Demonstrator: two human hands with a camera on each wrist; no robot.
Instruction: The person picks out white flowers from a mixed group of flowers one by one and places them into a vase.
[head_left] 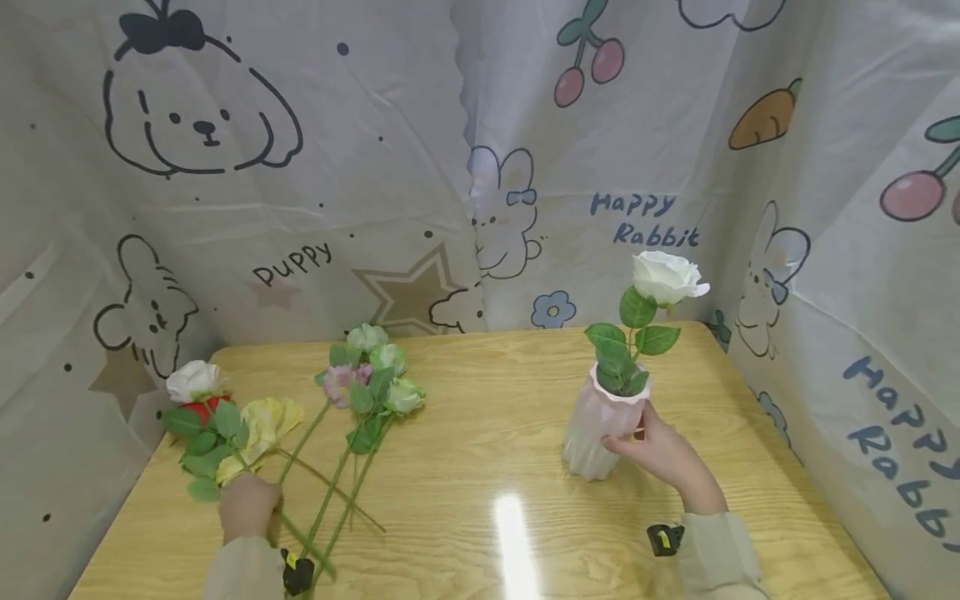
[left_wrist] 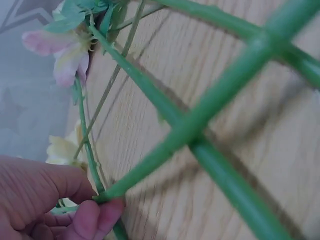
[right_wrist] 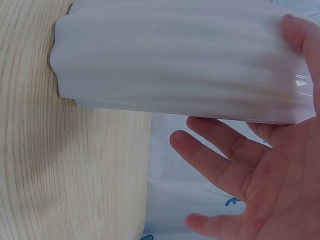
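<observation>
At the left of the table, my left hand (head_left: 250,505) pinches a green flower stem (left_wrist: 150,157) between thumb and fingers. Which bloom that stem carries is hard to tell. Around the hand lie a white rose (head_left: 195,381), a red flower (head_left: 204,407) mostly covered by leaves, and a yellow flower (head_left: 264,425). On the right, a pale pink ribbed vase (head_left: 596,429) holds one upright white rose (head_left: 667,277) with green leaves. My right hand (head_left: 667,454) grips the vase near its rim, the thumb on its front side; several other fingers spread apart beside it in the right wrist view.
Pale green roses (head_left: 387,358) and a pinkish-purple flower (head_left: 347,385) lie left of the middle, stems crossing toward the front edge. The wooden table (head_left: 465,433) meets a printed cloth (head_left: 405,192) behind and at both sides.
</observation>
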